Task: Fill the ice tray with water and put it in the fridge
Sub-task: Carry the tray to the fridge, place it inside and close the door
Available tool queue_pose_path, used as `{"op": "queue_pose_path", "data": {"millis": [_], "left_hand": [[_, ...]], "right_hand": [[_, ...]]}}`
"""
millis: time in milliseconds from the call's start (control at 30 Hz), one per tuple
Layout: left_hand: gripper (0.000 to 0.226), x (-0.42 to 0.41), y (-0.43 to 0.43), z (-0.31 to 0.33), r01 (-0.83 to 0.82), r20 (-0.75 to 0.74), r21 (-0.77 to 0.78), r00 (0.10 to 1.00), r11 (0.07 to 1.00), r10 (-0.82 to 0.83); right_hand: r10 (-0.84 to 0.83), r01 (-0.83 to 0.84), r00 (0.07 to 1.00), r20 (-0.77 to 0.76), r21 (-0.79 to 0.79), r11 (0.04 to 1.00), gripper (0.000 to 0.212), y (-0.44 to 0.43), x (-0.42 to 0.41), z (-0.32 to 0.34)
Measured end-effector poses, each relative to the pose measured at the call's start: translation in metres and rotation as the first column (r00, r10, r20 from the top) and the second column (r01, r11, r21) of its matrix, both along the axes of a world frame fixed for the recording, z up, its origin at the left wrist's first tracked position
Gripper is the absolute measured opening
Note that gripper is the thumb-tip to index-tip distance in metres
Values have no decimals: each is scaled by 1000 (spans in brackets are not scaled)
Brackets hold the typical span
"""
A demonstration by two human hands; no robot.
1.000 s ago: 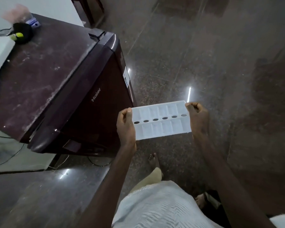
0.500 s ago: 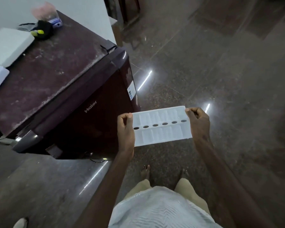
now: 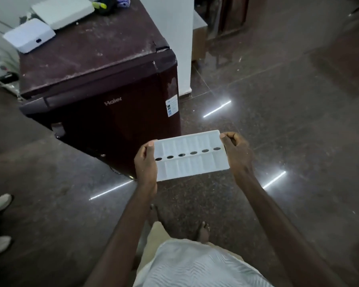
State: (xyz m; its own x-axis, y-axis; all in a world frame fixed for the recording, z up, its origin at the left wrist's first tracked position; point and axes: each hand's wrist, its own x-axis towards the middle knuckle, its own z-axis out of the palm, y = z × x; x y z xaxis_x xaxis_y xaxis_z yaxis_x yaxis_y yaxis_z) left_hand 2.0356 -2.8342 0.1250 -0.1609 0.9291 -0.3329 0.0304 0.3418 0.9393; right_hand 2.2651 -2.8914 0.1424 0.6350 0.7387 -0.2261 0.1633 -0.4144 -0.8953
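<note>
While clamped at both short ends of the ice tray (image 3: 192, 155) by left hand (image 3: 146, 160) and right hand (image 3: 237, 151), held level, long axis crosswise, just before the closed fridge (image 3: 112, 112), left hand nearer.

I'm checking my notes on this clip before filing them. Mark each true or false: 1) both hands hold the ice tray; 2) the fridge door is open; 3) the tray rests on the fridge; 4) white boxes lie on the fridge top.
1) True: the left hand and right hand grip the ice tray by its short ends.
2) False: the fridge door is shut.
3) False: the tray is held in the air.
4) True: two white boxes lie there.
</note>
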Motion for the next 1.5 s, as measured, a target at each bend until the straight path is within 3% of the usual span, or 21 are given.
{"op": "queue_pose_path", "data": {"millis": [467,1067,1300,1400,1500], "left_hand": [[24,-24,-19,26,-234,18,31,972,972,233],[23,-59,-1,33,-291,21,2,957,957,291],[22,-88,1,37,-331,-1,9,944,944,331],[23,-101,1,38,-353,-24,13,935,935,354],[23,-113,1,39,-383,-27,13,923,924,383]], "right_hand": [[255,-249,964,-75,75,966,15,30,-14,11],[386,-378,920,-61,114,919,17,61,-33,17],[428,-444,896,121,193,875,18,116,-62,33],[494,-572,798,345,172,802,28,154,-79,34],[529,-667,705,472,189,721,33,186,-99,33]]}}
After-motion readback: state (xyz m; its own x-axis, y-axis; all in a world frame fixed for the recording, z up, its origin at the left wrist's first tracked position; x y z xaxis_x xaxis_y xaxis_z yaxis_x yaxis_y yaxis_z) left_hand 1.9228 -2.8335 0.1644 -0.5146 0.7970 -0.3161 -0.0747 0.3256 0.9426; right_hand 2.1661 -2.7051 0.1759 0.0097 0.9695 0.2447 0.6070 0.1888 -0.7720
